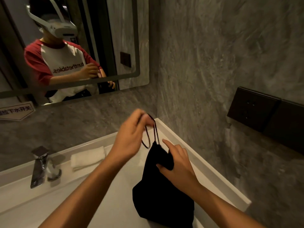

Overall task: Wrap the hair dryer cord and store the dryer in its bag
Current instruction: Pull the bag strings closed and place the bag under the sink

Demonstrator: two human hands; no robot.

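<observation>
A black cloth bag point(158, 195) hangs bulging over the white counter, its neck gathered shut. My left hand point(131, 137) is raised above it and pinches the black drawstring point(152, 134), which loops down to the bag's neck. My right hand point(177, 167) grips the bag just below the neck, with the forefinger stretched out. The hair dryer and its cord are not visible; whether they sit inside the bag cannot be seen.
A white counter point(102, 195) runs to a raised rim at the right. A chrome tap point(38, 167) stands at the left, a folded white towel point(88, 157) behind it. A dark socket panel point(263, 112) is on the grey wall; a mirror point(115, 46) hangs above.
</observation>
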